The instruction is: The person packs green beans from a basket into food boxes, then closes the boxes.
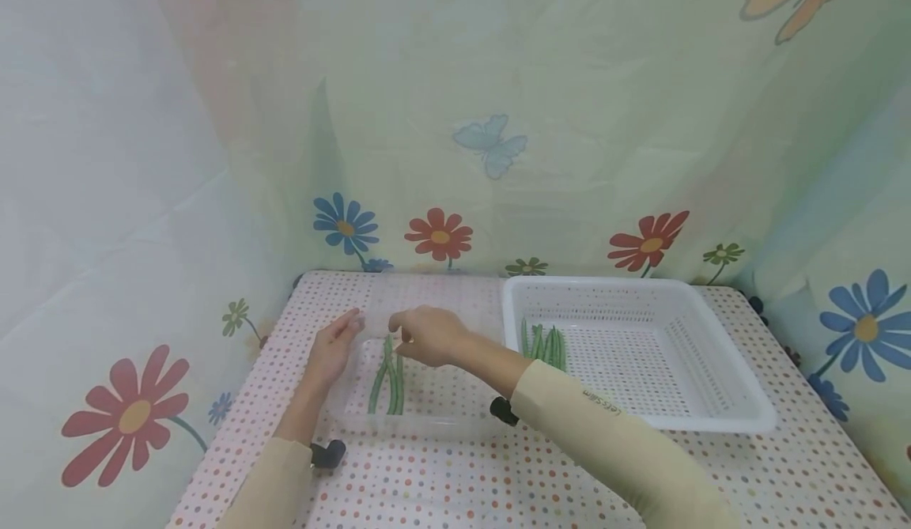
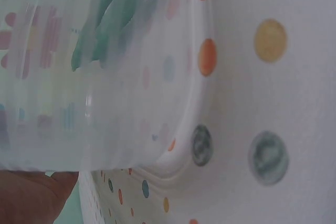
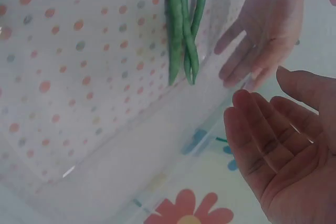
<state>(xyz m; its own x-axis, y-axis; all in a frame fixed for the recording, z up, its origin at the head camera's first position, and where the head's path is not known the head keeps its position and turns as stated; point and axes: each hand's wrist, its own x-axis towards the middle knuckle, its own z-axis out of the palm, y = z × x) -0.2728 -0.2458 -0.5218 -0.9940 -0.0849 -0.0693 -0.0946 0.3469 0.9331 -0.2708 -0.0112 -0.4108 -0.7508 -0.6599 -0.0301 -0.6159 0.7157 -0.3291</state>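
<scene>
Several green beans (image 1: 393, 383) lie lengthwise in the left part of a clear plastic box (image 1: 448, 418). My left hand (image 1: 333, 347) rests against the box's left side near the far corner; its fingers look mostly straight in the right wrist view. Over the far left part of the box is my right hand (image 3: 286, 150), its fingers loosely bent and apart from the thumb, with nothing held. The tips of the beans (image 3: 181, 30) point toward this hand in the right wrist view. Through the cloudy box wall (image 2: 131, 129), the left wrist view shows blurred beans (image 2: 113, 19).
A white perforated basket (image 1: 733, 422) stands right beside the box. More green beans (image 1: 546, 347) lie along its left wall. Both containers are on a table with a dotted cloth (image 1: 427, 481). Behind hangs a curtain (image 1: 569, 189) printed with flowers and butterflies.
</scene>
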